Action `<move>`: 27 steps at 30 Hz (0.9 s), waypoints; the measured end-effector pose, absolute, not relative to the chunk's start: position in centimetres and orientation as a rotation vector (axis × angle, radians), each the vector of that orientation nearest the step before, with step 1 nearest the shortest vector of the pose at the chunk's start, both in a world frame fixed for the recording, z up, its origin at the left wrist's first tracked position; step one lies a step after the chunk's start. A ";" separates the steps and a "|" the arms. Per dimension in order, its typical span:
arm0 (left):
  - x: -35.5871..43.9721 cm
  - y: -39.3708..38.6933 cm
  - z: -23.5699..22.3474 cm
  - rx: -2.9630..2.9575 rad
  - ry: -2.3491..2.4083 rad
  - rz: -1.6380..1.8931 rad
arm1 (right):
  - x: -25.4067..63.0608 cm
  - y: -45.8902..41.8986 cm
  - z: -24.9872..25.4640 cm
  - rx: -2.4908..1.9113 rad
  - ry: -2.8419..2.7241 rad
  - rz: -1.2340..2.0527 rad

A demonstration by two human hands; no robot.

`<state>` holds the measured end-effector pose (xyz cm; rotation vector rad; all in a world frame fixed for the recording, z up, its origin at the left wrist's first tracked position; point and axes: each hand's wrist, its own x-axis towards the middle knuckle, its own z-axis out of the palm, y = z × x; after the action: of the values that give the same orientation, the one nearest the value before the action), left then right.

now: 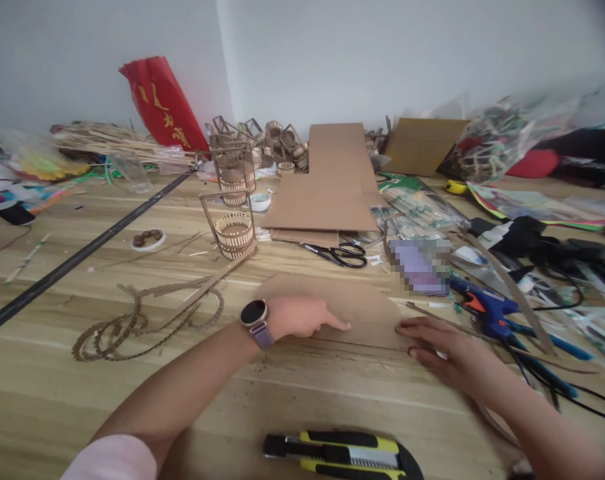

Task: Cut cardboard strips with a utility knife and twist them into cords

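A flat cardboard piece (372, 303) with a rounded far edge lies on the wooden table before me. My left hand (300, 317), with a watch on the wrist, rests on it. One finger is stretched out along the cardboard; the others are bent and partly hidden. At the cardboard's right end is my right hand (440, 343), its fingertips touching the edge and its thumb apart. A thin dark line runs along the near edge; I cannot tell whether it is a strip or a gap. Nearest to me lies a yellow and black utility knife (352, 455).
Brown strips (132, 323) lie coiled at left, near a small slatted basket (234, 233). Beyond the cardboard are black scissors (340, 254) and larger cardboard sheets (322, 200). A blue glue gun (487, 310) and pliers (552, 343) lie right of my right hand.
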<state>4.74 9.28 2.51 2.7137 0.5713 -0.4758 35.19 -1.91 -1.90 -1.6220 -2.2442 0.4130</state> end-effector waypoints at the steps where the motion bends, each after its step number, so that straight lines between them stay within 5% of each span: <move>1: 4.9 9.3 2.5 2.713 0.578 -0.485 | 35.2 -1.9 -1.8 -1.626 -2.243 0.424; 15: 5.0 9.1 2.1 2.670 0.643 -0.493 | 27.3 5.2 5.3 -1.998 -2.488 0.167; 27: 5.0 8.9 3.2 2.620 0.639 -0.495 | 19.7 15.6 2.8 -2.049 -2.473 0.439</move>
<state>5.03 8.87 3.21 2.6205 0.6390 -0.4948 19.65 15.63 2.81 -2.0487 -2.4731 0.4394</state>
